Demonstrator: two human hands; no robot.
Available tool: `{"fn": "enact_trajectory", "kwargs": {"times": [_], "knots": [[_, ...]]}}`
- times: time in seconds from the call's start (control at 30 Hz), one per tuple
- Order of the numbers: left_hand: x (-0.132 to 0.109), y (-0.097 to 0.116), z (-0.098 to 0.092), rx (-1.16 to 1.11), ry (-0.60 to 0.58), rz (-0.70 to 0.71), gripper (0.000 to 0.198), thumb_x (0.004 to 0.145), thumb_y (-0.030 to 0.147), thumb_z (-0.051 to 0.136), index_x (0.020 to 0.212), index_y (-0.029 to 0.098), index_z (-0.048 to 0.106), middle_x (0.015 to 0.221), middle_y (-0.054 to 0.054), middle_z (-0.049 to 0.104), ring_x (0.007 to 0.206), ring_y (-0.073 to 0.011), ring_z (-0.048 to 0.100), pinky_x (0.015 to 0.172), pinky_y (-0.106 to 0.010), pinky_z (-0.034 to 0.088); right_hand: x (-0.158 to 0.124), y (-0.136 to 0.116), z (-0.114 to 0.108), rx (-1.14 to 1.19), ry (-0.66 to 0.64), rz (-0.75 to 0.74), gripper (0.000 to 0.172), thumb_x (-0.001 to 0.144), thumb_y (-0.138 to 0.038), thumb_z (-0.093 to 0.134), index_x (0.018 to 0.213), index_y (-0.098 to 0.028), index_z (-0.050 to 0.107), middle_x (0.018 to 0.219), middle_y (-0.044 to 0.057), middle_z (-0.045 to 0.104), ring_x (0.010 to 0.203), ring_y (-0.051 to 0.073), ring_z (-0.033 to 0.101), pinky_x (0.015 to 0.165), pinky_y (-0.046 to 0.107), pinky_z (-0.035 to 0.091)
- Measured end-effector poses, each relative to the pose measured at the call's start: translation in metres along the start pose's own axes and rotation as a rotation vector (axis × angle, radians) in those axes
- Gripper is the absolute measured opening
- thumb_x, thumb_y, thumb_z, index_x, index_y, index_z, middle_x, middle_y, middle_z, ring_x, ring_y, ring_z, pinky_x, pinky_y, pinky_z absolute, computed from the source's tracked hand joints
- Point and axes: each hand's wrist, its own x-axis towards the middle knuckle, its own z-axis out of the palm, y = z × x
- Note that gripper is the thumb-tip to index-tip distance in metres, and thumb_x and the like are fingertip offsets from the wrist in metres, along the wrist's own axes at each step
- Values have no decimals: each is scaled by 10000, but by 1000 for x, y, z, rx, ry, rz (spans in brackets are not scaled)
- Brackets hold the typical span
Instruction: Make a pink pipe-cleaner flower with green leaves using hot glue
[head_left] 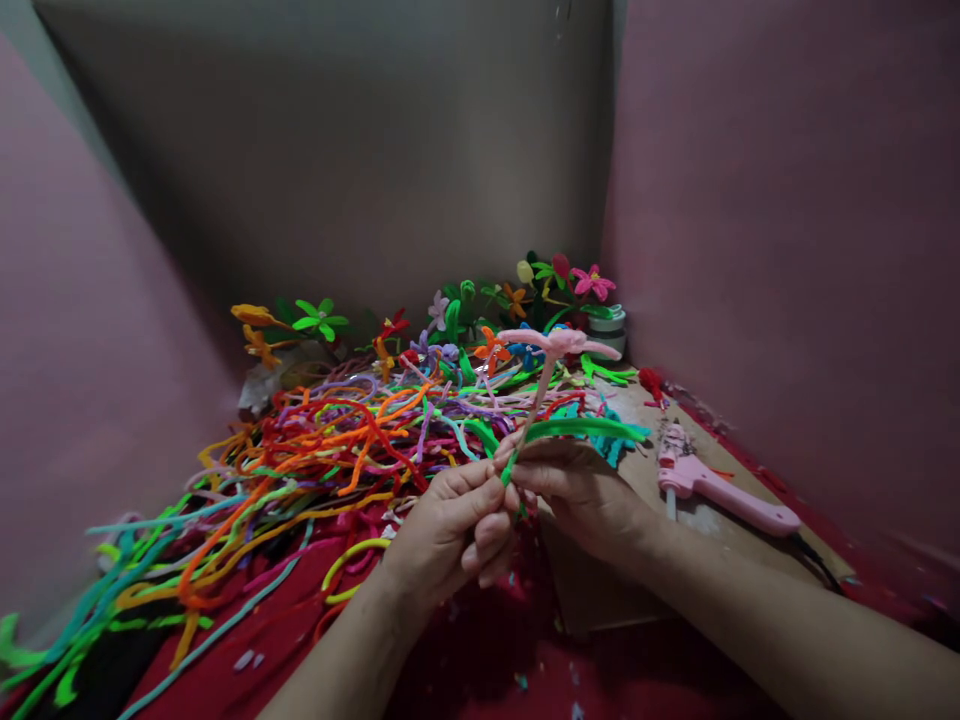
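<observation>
A pink pipe-cleaner flower (561, 343) stands upright on its stem between my two hands, its petals spread flat at the top. Green pipe-cleaner leaves (585, 428) stick out from the stem, the longer one reaching right. My left hand (461, 515) pinches the lower, green-wrapped part of the stem between thumb and fingers. Just above that, my right hand (574, 490) has its fingertips closed on the stem where the leaf joins. The stem's lowest end is mostly hidden by my fingers.
A large tangle of coloured pipe cleaners (360, 430) covers the left and middle. Finished flowers (319, 318) line the back wall. A pink glue gun (727, 490) with a cord lies on a cardboard sheet (600, 590) at right. Red cloth (465, 660) lies beneath.
</observation>
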Motion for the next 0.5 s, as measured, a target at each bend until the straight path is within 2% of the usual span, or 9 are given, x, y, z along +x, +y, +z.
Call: {"fn": "enact_trajectory", "kwargs": {"times": [0.07,0.17,0.27,0.3,0.4,0.5], "knots": [[0,3,4,197,103,22,200,801,307,530,697,139,564,434,66,394,314,-27,286,345,-159,296,0,1,-1,-4,65,1,70,611,-175,717,672,-200,693,687,-9,656,654,132,554,663,283,419],[-1,2,10,569,281,139,219,782,325,550,653,149,567,506,35,468,418,-61,397,427,-178,317,1,3,-3,-41,143,5,84,596,-186,727,673,-199,696,668,-13,659,632,134,552,637,280,418],[0,-6,11,859,415,296,135,754,302,581,806,191,637,642,10,577,556,-113,490,564,-212,379,1,4,-4,-91,216,-10,89,585,-193,734,666,-210,700,653,-22,661,614,131,555,638,280,421],[0,-9,10,927,452,346,164,752,295,583,882,213,642,717,-3,616,620,-135,526,618,-224,388,1,5,-4,-119,235,-9,85,591,-198,731,669,-217,701,663,-22,667,630,136,564,652,284,425],[0,-17,3,1082,520,450,222,756,267,574,969,249,633,841,-32,653,749,-177,574,705,-241,380,-1,7,-4,-200,247,-14,67,629,-211,706,690,-240,701,723,-21,686,720,154,593,734,304,432],[0,-21,-2,1220,502,473,148,783,241,531,873,233,649,730,-28,617,665,-154,557,656,-229,362,-2,9,-3,-218,222,-48,76,652,-215,690,717,-253,697,748,-24,684,754,159,598,765,312,433]]}}
